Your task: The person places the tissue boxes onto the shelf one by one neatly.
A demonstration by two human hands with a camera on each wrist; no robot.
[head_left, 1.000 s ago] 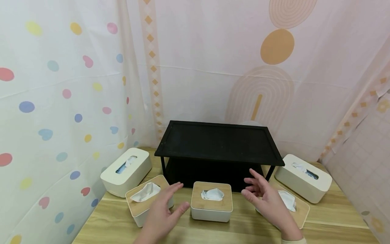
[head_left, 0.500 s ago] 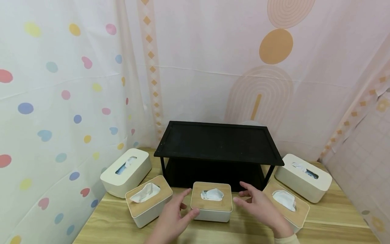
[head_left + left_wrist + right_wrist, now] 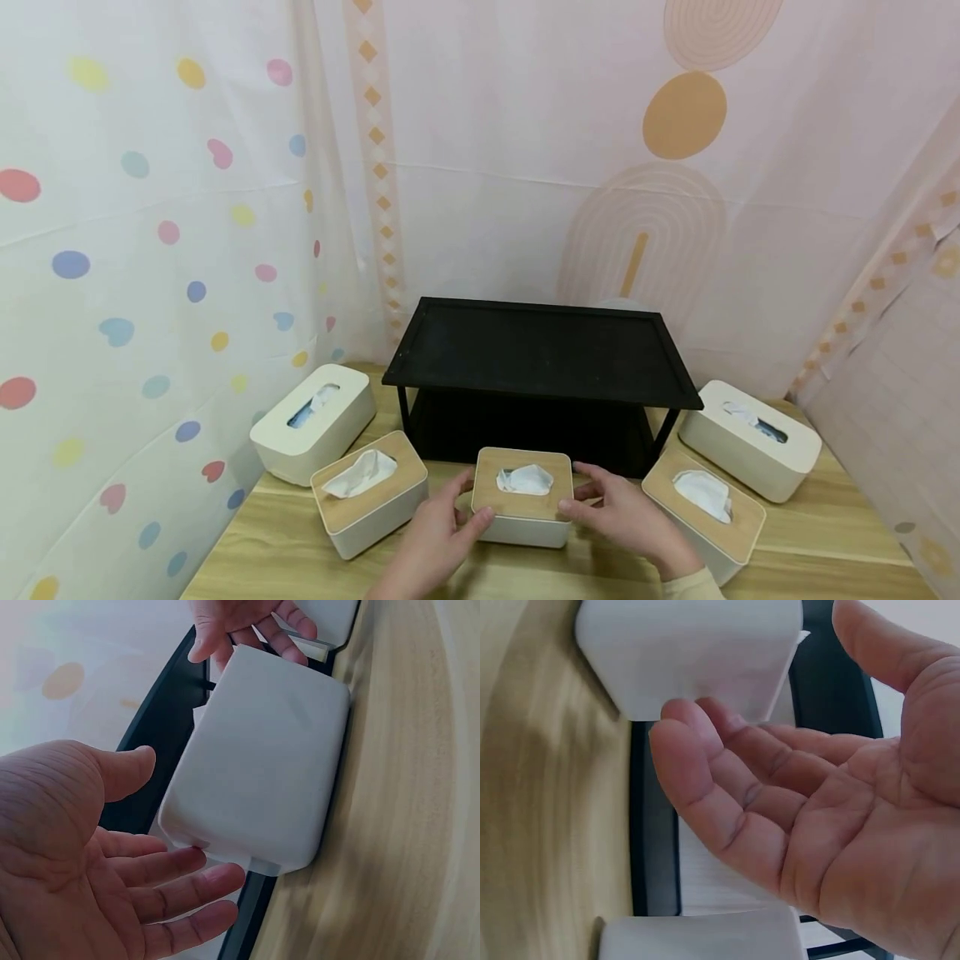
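The middle tissue box (image 3: pixel 523 505), with a white body, wooden lid and a tissue poking out, stands on the wooden table in front of the black rack. My left hand (image 3: pixel 437 535) is at its left side, thumb by the front left corner. On the opposite side, my right hand (image 3: pixel 621 515) has its thumb and fingertips right at the box's edge. In the left wrist view, the fingers of the left hand (image 3: pixel 112 847) are spread loosely beside the white box body (image 3: pixel 259 765). In the right wrist view, the right hand (image 3: pixel 825 787) shows gently bent fingers, their tips overlapping the box.
Behind stands a black two-tier rack (image 3: pixel 540 350). Wooden-lidded tissue boxes flank the middle one, on the left (image 3: pixel 375 512) and the right (image 3: pixel 738 521). Farther out are longer all-white tissue boxes, left (image 3: pixel 330 425) and right (image 3: pixel 738 454). Patterned curtains (image 3: pixel 480 225) hang around the table.
Both hands have come inward and down from apart, the left moving right and the right moving left, to the sides of the middle tissue box. The boxes and rack stay put.
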